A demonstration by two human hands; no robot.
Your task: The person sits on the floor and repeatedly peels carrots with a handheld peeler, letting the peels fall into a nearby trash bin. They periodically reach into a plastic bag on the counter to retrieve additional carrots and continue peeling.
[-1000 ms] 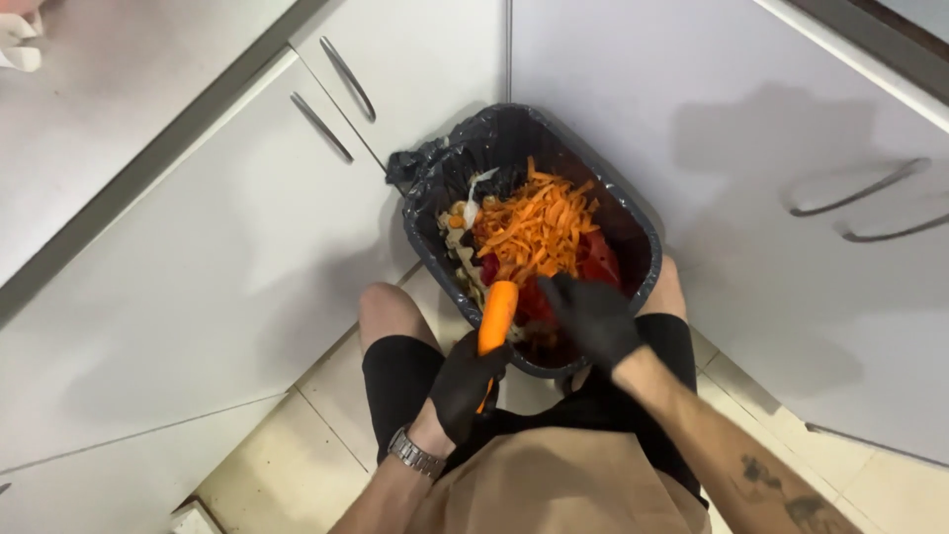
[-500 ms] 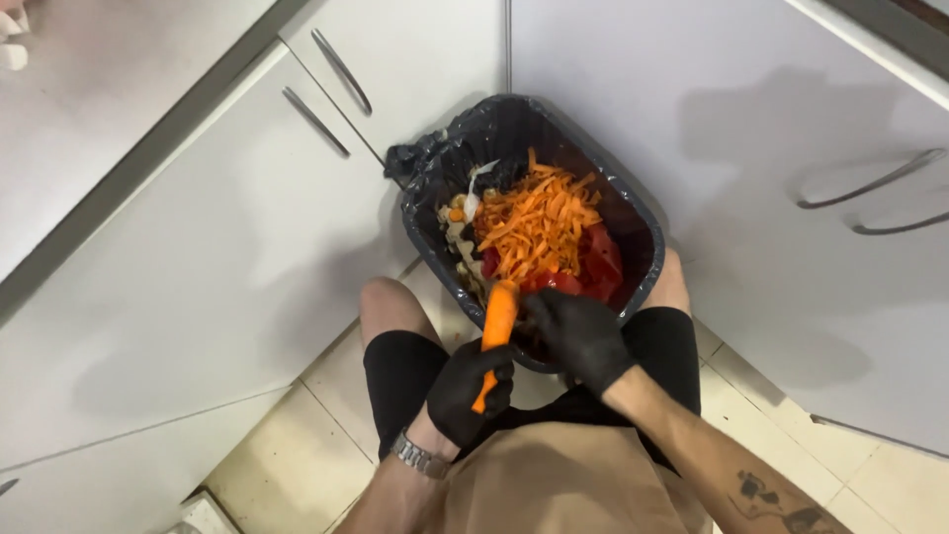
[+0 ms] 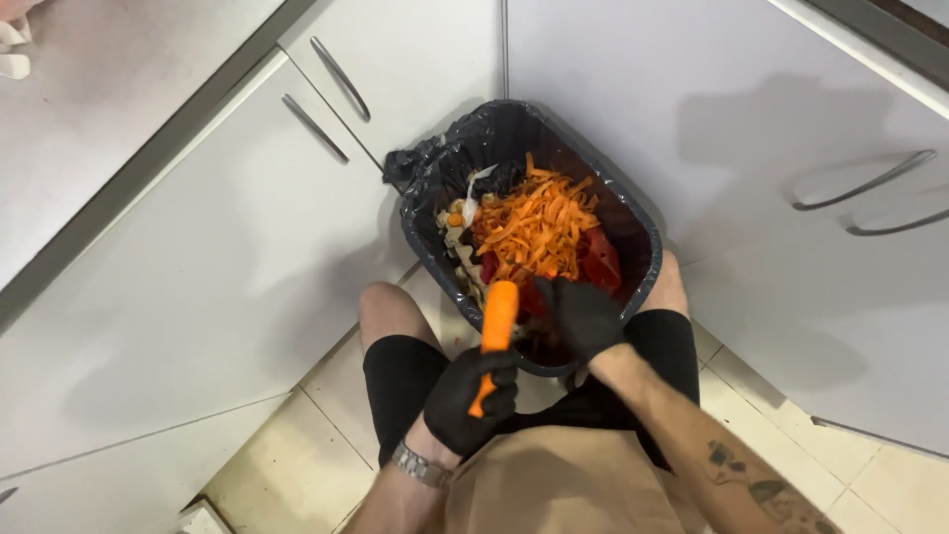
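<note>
I see the carrot [image 3: 497, 321] running nearly upright in the view, its thick end pointing away toward the bin [image 3: 633, 213] and its thin end toward me. My left hand [image 3: 473, 398], gloved black, has its grip wrapped tight round the carrot's lower half. The carrot's top sits over the bin's near rim, above the orange peelings [image 3: 534, 227]. My right hand [image 3: 581, 314] hovers just beside the carrot; I cannot tell what its curled grip holds.
</note>
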